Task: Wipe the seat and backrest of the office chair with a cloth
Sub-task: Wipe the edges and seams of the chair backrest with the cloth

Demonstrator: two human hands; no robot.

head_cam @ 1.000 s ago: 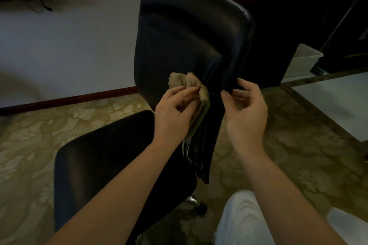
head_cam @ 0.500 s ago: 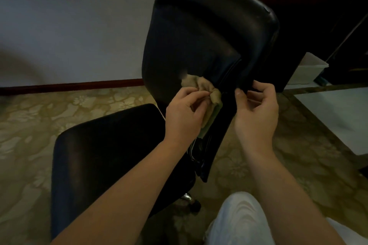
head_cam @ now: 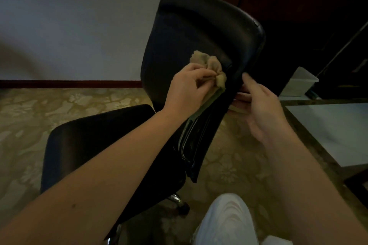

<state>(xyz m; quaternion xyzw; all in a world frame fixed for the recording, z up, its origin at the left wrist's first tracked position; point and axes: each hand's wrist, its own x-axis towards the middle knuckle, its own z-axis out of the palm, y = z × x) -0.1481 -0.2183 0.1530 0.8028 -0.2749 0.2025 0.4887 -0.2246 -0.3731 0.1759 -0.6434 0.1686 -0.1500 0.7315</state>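
Gripped in left hand: cloth, tan, bunched, with fingers and thumb curled round its lower part. Pressed against seat-side face of backrest, about mid-height, close to its right edge. One tail of cloth hanging down along that edge, below the hand.

Held at the same edge, level with cloth: right hand. Thumb touching the edge, fingers loosely bent toward rear face. Blurred, so impossible to tell between grasp and mere contact.

Backrest: black, upright, leaning slightly back, with a small pale scuff at upper right corner.

Seat: black, below and left of backrest, partly covered by left forearm, not touched by cloth.

Below seat: one caster on floor, patterned in tan and cream.

At bottom edge, right of caster: pale trouser knee.

Behind chair: light wall with dark red baseboard.

Right of backrest, on floor: white bin, well apart from both hands, beside dark cabinet.
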